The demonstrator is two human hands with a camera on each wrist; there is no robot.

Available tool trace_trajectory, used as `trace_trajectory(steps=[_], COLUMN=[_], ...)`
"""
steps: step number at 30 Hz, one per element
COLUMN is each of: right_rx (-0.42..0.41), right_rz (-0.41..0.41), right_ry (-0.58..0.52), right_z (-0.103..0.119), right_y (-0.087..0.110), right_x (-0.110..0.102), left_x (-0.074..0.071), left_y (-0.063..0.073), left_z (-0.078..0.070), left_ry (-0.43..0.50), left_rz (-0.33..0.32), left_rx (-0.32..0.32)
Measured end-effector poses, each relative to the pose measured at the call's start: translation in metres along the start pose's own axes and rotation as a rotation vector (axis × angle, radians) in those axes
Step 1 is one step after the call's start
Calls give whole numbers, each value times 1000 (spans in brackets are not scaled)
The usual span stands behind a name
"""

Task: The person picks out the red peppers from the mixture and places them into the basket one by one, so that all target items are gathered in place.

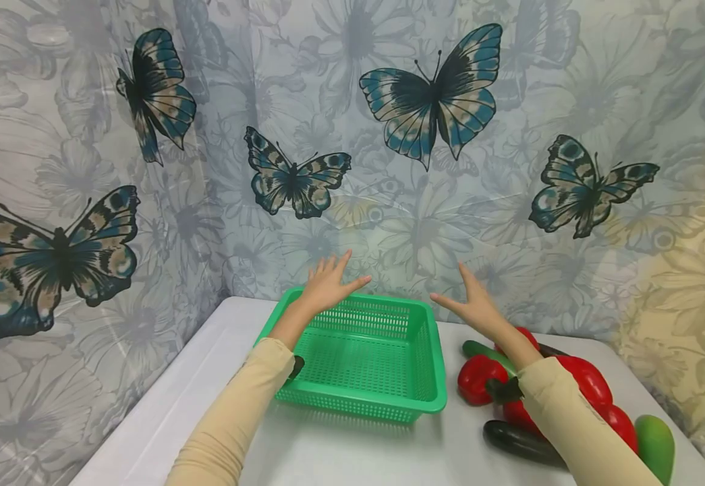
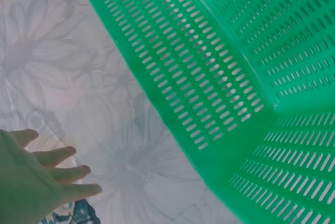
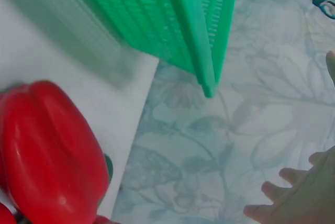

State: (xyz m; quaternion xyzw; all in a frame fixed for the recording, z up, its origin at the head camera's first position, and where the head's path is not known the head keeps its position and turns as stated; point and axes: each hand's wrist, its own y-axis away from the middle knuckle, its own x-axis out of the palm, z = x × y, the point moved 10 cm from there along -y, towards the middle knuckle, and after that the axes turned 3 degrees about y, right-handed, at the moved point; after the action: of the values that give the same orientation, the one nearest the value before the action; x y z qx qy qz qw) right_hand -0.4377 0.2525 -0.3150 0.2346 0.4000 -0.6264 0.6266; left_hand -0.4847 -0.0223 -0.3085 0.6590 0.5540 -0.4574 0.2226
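My left hand (image 1: 326,285) hovers over the far left part of a green plastic basket (image 1: 352,405), fingers spread and touching nothing. To the right of the basket, my right hand (image 1: 472,305) is held in the air with thumb and finger apart, also holding nothing. In the left wrist view the perforated basket (image 2: 172,67) fills the right side, with the left hand (image 2: 36,177) apart from it. A red bell pepper (image 3: 52,150) lies below the right wrist, while the right hand (image 3: 303,192) shows at the corner.
Right of the basket lie another red bell pepper (image 1: 482,379), a dark eggplant (image 1: 522,442), a green cucumber (image 1: 480,349) and a green mango-like fruit (image 1: 654,445). The white table (image 1: 340,452) meets a butterfly-patterned curtain (image 1: 303,67) at the back and left.
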Motion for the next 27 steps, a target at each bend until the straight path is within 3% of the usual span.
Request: trace_trajectory(steps=[16,20,27], right_rx=[-4,-16,-53], right_rz=[39,32,18], right_ry=[-178,-208,-219], right_z=[3,6,11], right_y=[16,21,30], right_x=[5,2,-4], left_x=[-11,-14,-16], left_y=[14,18,25], left_z=[-10,-9,-6], left_ry=[125,189,324], left_rz=[-27,-46,-22], left_rx=[44,45,53])
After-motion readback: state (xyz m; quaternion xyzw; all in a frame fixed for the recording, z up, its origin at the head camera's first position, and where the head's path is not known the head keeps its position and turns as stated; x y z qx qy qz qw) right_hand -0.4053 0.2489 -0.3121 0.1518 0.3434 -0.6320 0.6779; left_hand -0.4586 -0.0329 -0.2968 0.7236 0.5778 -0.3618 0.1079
